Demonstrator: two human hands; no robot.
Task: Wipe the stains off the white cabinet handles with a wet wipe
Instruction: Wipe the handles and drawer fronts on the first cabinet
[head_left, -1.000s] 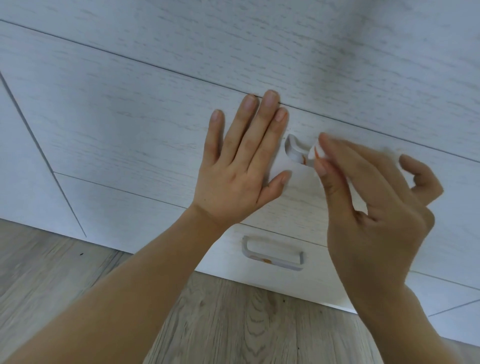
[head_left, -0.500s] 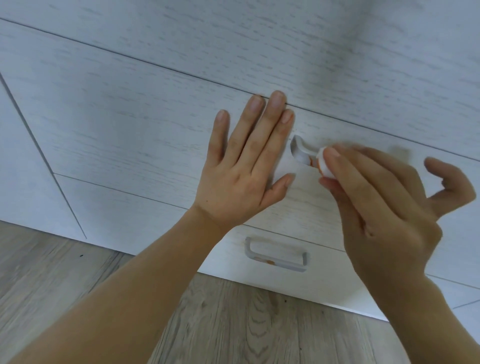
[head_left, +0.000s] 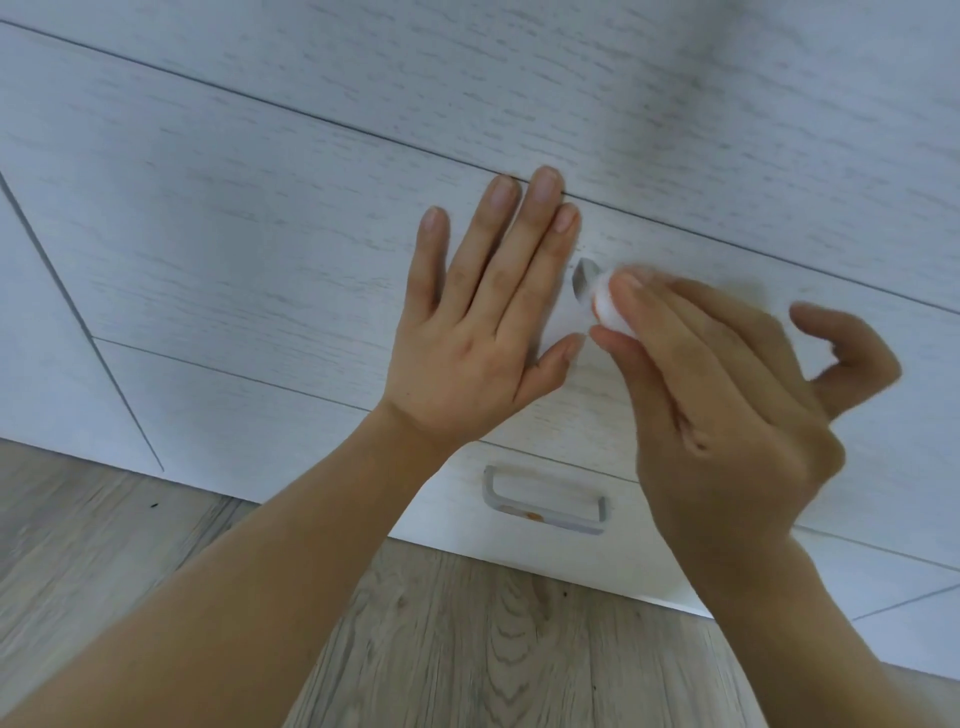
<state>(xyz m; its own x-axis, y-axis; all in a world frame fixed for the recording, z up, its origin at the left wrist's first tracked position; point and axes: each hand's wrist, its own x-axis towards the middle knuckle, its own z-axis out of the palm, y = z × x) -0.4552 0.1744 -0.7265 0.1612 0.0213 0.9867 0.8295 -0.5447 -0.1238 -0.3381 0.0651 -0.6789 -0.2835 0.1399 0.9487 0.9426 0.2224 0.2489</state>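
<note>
So the right hand (head_left: 727, 395) is pinching a small balled-up white wet wipe (head_left: 608, 306) right at its fingertips, pressed on the left end of the upper white bar handle (head_left: 584, 278). That handle runs sideways, mostly hidden under the hand. The left hand (head_left: 483, 322) lies flat and open on the white wood-grain drawer front (head_left: 260, 260), just left of the wipe. Compared to a second ago, the wipe's slid left along the bar. The lower white bar handle (head_left: 543, 504), below the wrist, has an orange stain.

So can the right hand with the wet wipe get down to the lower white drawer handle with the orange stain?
Probably yes. The lower white drawer handle sits uncovered just below the right hand, with nothing across it; the left hand rests flat higher up.
</note>
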